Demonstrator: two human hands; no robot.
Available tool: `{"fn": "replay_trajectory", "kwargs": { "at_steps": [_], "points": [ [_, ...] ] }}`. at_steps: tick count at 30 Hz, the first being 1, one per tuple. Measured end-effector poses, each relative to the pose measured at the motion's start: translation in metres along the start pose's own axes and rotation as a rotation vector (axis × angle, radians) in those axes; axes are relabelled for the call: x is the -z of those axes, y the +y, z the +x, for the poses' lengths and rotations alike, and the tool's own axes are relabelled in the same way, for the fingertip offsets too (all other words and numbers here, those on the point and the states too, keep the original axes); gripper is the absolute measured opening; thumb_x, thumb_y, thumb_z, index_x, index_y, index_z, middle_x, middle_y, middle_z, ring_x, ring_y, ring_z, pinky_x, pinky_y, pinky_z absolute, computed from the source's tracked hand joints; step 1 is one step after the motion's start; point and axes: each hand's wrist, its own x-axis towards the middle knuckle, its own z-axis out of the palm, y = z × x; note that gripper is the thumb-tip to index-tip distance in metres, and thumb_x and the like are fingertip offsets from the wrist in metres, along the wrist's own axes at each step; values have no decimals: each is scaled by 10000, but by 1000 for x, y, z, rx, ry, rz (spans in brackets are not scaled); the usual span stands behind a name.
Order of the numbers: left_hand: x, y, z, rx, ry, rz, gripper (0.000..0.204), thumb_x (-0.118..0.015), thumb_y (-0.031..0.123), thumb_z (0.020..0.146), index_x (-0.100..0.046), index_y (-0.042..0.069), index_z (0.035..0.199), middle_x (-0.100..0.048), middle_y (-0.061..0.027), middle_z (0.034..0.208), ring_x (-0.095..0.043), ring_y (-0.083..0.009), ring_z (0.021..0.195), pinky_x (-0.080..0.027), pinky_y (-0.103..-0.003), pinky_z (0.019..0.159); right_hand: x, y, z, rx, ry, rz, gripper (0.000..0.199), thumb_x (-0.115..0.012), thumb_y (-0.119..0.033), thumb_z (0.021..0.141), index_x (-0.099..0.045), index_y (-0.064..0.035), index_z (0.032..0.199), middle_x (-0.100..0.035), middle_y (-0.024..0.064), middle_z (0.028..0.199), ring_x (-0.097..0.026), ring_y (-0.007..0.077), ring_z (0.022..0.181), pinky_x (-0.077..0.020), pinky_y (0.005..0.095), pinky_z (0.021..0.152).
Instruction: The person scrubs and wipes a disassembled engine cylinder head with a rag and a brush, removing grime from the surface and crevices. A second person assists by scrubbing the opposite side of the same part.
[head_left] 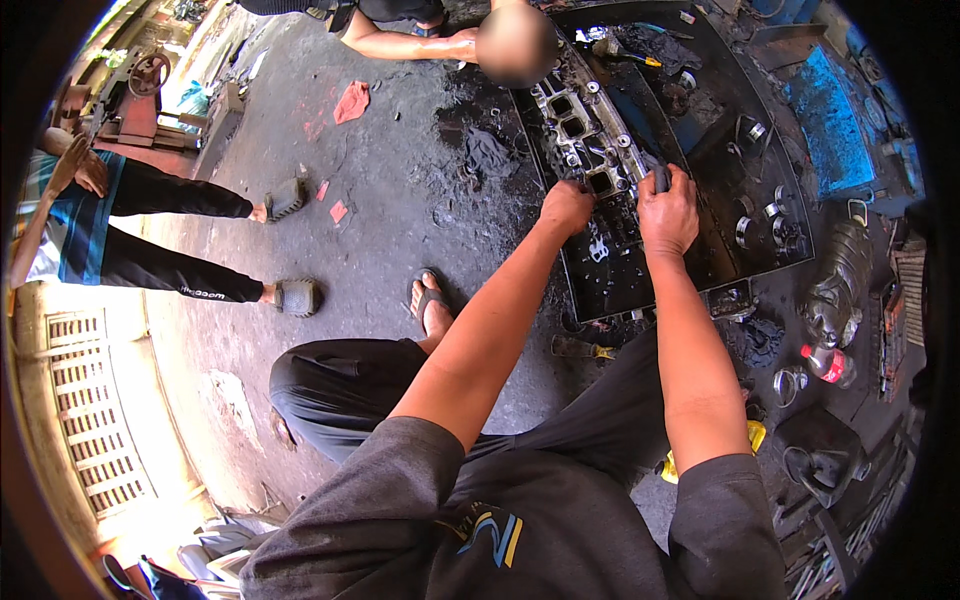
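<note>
A long metal engine cylinder head [592, 110] with square ports lies in a black, oily tray [690, 282] in front of me. My left hand [568, 207] is closed around its near left edge; the fingertips are partly hidden. On the near right side my right hand [668, 215] is closed on a small dark piece [660, 178], held against the cylinder head. I cannot make out exactly what that piece is. A light, cut-out metal plate [598, 248] lies in the tray just below my left hand.
Metal rings [742, 232] and yellow-handled pliers [650, 60] lie in the tray. Right of it are a plastic bottle [828, 366] and a blue panel [828, 120]. Dark rags [488, 152] lie left of it. One person's arm [410, 45] reaches in from the far side; another person stands left.
</note>
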Motion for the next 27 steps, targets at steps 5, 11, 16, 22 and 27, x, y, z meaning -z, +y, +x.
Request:
{"fn": "replay_trajectory", "kwargs": {
  "at_steps": [5, 11, 16, 22, 27],
  "points": [
    [1, 4, -5, 111, 73, -98, 387, -703, 266, 804, -702, 6, 1091, -711, -209, 929, -694, -321, 878, -529, -392, 825, 0, 0, 0, 11, 8, 11, 374, -633, -381, 849, -632, -119, 1116, -659, 123, 1030, -673, 348, 889, -563, 458, 713],
    [-18, -10, 8, 78, 150, -276, 502, -709, 198, 789, -621, -18, 1234, -703, -178, 1062, -670, -260, 950, -518, -355, 831, 1, 1, 0, -8, -20, 30, 377, -623, -387, 857, -635, -114, 1116, -662, 132, 1050, -668, 359, 908, -556, 461, 734],
    [-31, -20, 17, 149, 85, -534, 471, -690, 165, 802, -628, -23, 1229, -703, -152, 1079, -652, -224, 962, -501, -335, 851, -1, 1, 0, 21, 27, 11, 366, -643, -371, 842, -636, -109, 1098, -658, 127, 1017, -673, 346, 887, -564, 456, 696],
    [-23, -14, 10, 125, 98, -306, 385, -640, 236, 823, -690, -13, 1113, -700, -208, 1053, -664, -303, 985, -505, -361, 880, 1, -1, 0, 24, 26, 35, 377, -642, -371, 843, -634, -103, 1108, -658, 134, 1021, -673, 352, 877, -563, 461, 694],
    [-17, -9, 1, 142, 137, -266, 393, -633, 280, 807, -706, -6, 1066, -690, -252, 1051, -662, -370, 1026, -506, -394, 913, 3, -2, 0, 4, -21, 54, 382, -624, -372, 860, -638, -92, 1119, -665, 148, 1097, -658, 365, 946, -540, 455, 783]
  ]
}}
